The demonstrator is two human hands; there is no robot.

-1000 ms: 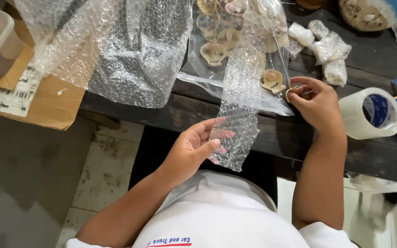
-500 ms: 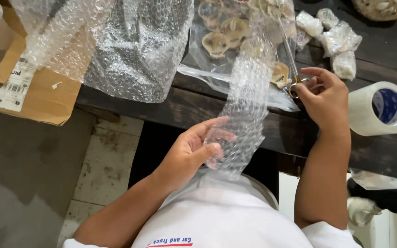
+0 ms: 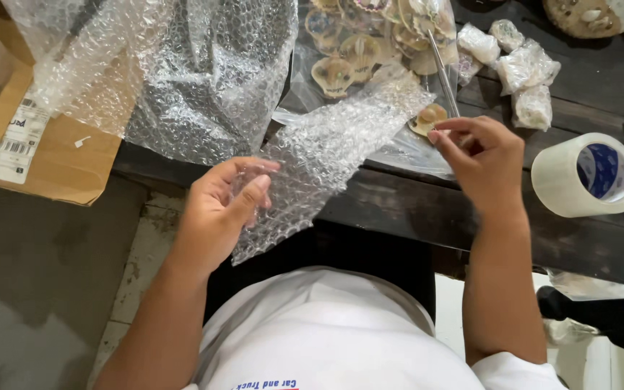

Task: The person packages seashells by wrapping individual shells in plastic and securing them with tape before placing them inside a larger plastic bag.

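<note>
While our left hand (image 3: 218, 213) pinches one end of a bubble-wrap strip (image 3: 312, 162) between thumb and fingers, our right hand (image 3: 482, 162) closes around the handles of scissors (image 3: 443, 72), whose thin metal blades point away across the tabletop (image 3: 413, 209). The strip hangs partly over the near edge and runs up toward the blades; we cannot tell whether it is already cut free from the clear film under the shells.

As far as we can judge, the wrapping is only partly along. Three or four small bundles (image 3: 521, 61), already swathed in bubble wrap, lie lumpy and whitish at the far right. A batch of scallop shells (image 3: 348, 54), fan-shaped, ribbed and tan with painted middles, sits unwrapped on clear plastic, and one more shell (image 3: 427, 115) lies just beside the right hand's fingertips. So most of the shells look to be left.

A large crumpled bubble-wrap sheet (image 3: 204, 79), glossy and pocked, is heaped at the left, partly over a flat cardboard box (image 3: 45, 155) that juts past the edge. A roll of clear tape (image 3: 586, 173), a fat smooth ring, stands near the right hand. The tabletop is dark, worn planked wood.
</note>
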